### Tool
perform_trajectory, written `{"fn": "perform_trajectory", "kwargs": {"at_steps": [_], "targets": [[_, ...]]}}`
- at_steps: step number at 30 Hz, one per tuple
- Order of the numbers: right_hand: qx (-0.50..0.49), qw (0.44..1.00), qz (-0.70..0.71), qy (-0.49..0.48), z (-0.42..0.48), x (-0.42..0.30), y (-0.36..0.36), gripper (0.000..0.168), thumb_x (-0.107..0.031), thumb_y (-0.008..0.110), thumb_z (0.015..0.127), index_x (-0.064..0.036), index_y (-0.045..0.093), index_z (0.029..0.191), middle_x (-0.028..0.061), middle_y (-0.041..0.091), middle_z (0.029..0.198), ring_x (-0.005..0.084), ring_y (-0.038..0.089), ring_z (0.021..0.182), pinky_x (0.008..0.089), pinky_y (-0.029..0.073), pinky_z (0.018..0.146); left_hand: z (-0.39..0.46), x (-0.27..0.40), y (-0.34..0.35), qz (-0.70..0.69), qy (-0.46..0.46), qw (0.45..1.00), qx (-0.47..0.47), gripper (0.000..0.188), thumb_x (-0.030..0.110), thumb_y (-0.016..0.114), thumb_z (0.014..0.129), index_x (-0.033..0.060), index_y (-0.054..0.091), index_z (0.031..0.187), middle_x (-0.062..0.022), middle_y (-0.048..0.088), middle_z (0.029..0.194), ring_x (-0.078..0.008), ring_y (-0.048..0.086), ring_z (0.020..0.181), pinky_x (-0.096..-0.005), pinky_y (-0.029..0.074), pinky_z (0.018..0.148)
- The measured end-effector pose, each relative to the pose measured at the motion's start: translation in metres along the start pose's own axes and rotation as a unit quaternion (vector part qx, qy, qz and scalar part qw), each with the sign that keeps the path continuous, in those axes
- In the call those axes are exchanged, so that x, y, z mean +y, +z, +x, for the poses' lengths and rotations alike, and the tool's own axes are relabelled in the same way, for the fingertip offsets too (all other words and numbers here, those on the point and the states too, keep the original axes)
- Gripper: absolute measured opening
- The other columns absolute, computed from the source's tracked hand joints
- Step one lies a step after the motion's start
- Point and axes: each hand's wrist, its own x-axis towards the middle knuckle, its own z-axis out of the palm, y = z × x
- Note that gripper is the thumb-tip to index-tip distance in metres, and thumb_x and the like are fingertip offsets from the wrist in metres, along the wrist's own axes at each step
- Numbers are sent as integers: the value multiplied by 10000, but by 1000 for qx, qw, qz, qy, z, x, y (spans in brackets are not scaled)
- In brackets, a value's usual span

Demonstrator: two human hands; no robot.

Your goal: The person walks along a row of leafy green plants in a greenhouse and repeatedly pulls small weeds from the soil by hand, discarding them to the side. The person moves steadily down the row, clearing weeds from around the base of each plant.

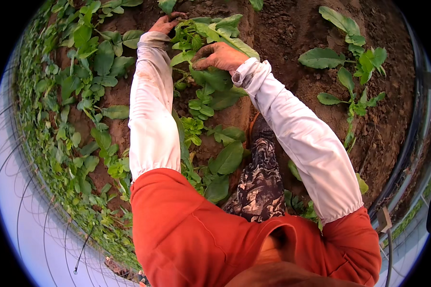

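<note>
My left hand (167,23), with soil on its fingers, reaches down at the far side of a leafy green plant (190,36). Its fingertips are by the stems and the dark soil, and whether they grip anything is hidden. Closer to me, my right hand (222,56) hovers over the same row, thumb and forefinger bent and slightly apart. No held thing shows between them. A long broad leaf (239,45) passes behind that wrist. Below the hand spread more broad leaves (215,80) and smaller pale green ones (201,104).
Dense greenery (75,82) fills the left side. To the right, separate leafy plants (359,68) grow from brown soil (287,39). My patterned trouser leg (260,179) stands beside the row. A dark pipe or hose (404,150) curves along the right edge.
</note>
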Motion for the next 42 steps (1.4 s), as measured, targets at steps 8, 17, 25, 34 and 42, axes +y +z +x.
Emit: {"fn": "perform_trajectory", "kwargs": {"at_steps": [8,17,25,34,42], "targets": [[11,998,66,1,-6,-7,-10,212,-99,698,697,-16,644,884,38,629,827,102,557,721,216,438,674,-8,5,13,3,-82,996,-39,341,108,551,829,10,510,1153,-33,590,996,-106,540,853,-210,436,766],[19,989,146,12,-14,4,-29,256,-95,664,746,3,611,976,75,625,937,132,599,793,246,485,730,-18,20,15,12,-47,997,-62,363,171,464,886,59,464,1231,-26,549,1116,-102,492,993,-227,380,873],[22,988,149,39,-27,0,-38,280,-116,615,788,0,588,1042,89,613,978,139,579,863,250,475,763,-24,17,32,55,-225,960,156,855,727,331,749,52,425,1265,-133,410,1290,-235,375,1182,-326,247,1000],[43,990,128,38,-34,4,-46,335,-156,607,801,-24,552,1103,57,593,1020,116,549,899,247,438,787,-24,42,29,49,-111,991,50,740,690,172,810,170,522,1204,-131,352,1339,-264,298,1243,-371,195,1030],[81,992,98,13,-38,15,-50,357,-161,618,801,-50,531,1129,22,583,990,94,533,888,232,423,778,-13,11,6,56,-62,981,174,594,582,219,876,188,539,1185,-125,404,1304,-241,303,1245,-368,191,1028]]}}
